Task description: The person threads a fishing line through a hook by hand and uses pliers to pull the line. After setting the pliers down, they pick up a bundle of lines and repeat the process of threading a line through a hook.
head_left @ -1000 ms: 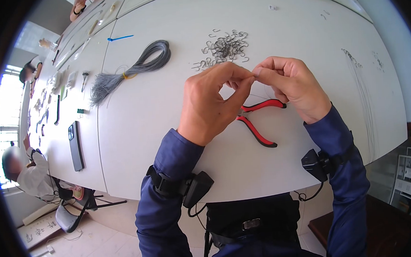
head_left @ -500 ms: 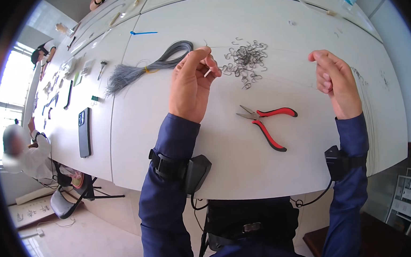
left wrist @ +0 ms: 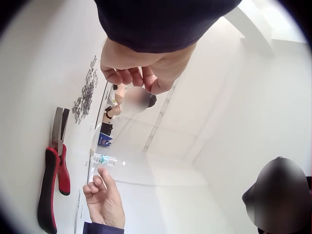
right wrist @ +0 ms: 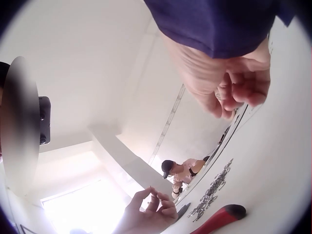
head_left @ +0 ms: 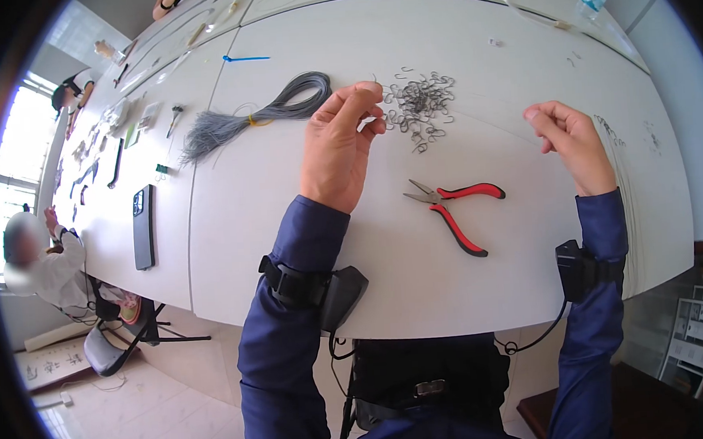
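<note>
My left hand [head_left: 339,144] is raised beside the pile of small bent wire hooks [head_left: 425,102], thumb and forefinger pinched together. The tip of one wire hook [head_left: 374,79] pokes up above that thumb. Well to the right, my right hand [head_left: 572,137] also has thumb and forefinger together, the other fingers curled in. A faint thin line [head_left: 494,108] spans part of the space between both hands and leads to the right fingertips. Red-and-black pliers [head_left: 458,231] lie spread on the table between and below the hands, touched by neither.
A grey wire bundle [head_left: 225,131] tied with a yellow band lies left of the pile, near a blue cable tie [head_left: 247,58]. Farther left is a phone [head_left: 143,228]. Long lines with hooks [head_left: 610,127] lie at the right. Other people sit around the tables.
The hands were together over the pliers at first and have since moved far apart, the left one to the left, the right one to the right. Over the last half second they shift only slightly.
</note>
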### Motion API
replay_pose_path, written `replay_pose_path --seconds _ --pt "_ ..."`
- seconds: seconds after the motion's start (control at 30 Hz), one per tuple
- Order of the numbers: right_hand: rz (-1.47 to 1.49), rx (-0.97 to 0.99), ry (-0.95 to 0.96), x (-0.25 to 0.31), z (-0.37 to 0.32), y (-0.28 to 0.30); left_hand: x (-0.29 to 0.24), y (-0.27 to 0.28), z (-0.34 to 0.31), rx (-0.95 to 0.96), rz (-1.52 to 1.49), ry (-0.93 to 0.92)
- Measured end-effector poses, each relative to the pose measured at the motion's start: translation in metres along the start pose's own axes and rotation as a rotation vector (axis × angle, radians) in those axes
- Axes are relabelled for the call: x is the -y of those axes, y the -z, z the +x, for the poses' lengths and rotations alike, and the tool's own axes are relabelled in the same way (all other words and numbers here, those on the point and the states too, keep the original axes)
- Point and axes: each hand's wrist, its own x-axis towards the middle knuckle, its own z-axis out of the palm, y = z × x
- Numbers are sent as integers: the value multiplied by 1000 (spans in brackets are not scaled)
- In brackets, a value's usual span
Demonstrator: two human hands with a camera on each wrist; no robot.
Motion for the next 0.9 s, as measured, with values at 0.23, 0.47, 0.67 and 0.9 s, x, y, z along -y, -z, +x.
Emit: replay_pose_path --seconds 0.23,0.47,0.67,0.9 --pt "-408 -161 321 13 -13 -10 2 -13 -8 73 73 -25" --pt "-763 153 644 42 -75 -69 2 -16 -10 58 146 -28" --pt "-774 229 577 37 -92 -85 5 -19 -10 13 210 -54" --pt "-574 119 527 42 -91 -81 3 -20 -12 0 269 -48"
